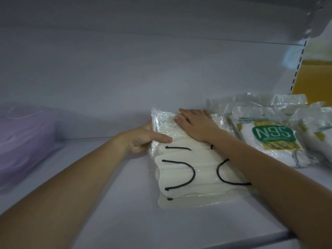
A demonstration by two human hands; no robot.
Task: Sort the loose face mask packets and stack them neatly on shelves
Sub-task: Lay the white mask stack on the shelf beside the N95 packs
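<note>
Head view: clear mask packet (194,169), white masks with black ear loops, lies flat on the shelf (107,212); the left hand (142,141) pinches its left edge with the thumb on top, and the right hand (195,123) presses its far end with straight fingers. Risk, as judged: the slick film may slide under the pressing palm and skew the pile. Legible: "N95", white on green, on the N95 packet (273,135) just right of the right hand; smaller print unreadable.
</note>
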